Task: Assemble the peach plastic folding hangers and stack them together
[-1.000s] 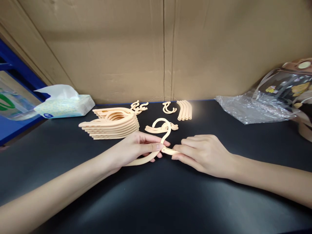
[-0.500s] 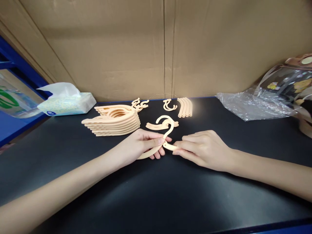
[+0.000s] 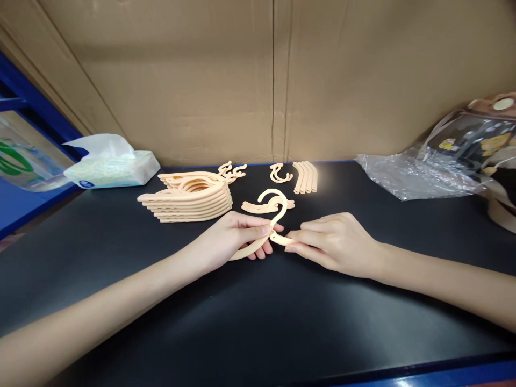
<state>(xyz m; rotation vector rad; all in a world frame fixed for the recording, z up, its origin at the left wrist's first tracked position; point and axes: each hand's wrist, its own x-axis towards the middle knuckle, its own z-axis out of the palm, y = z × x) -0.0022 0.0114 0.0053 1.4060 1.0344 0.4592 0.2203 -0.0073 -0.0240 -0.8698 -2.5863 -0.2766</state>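
Note:
A cream plastic clothes hanger (image 3: 279, 212) is between my hands, its hook pointing up and curling left. My left hand (image 3: 237, 236) pinches it where the hook meets the left arm, which runs down under the palm. My right hand (image 3: 334, 242) is closed round the hanger's right arm (image 3: 281, 239), whose holed end meets the base of the hook; whether the joint is fully seated I cannot tell. Just beyond the hook lie a few loose hanger pieces (image 3: 258, 207). A stack of folded hangers (image 3: 189, 204) sits beyond my left forearm.
Loose hooks (image 3: 231, 173) lie behind the stack, more hooks (image 3: 281, 173) at back centre, beside a row of hanger arms (image 3: 306, 177). A tissue pack (image 3: 113, 167) stands left. Clear plastic wrap (image 3: 419, 174) and a transparent bag (image 3: 471, 134) are right. Cardboard (image 3: 201, 80) closes the back.
The view has shifted slightly. Both hands keep their hold on the hanger, with almost no movement between them.

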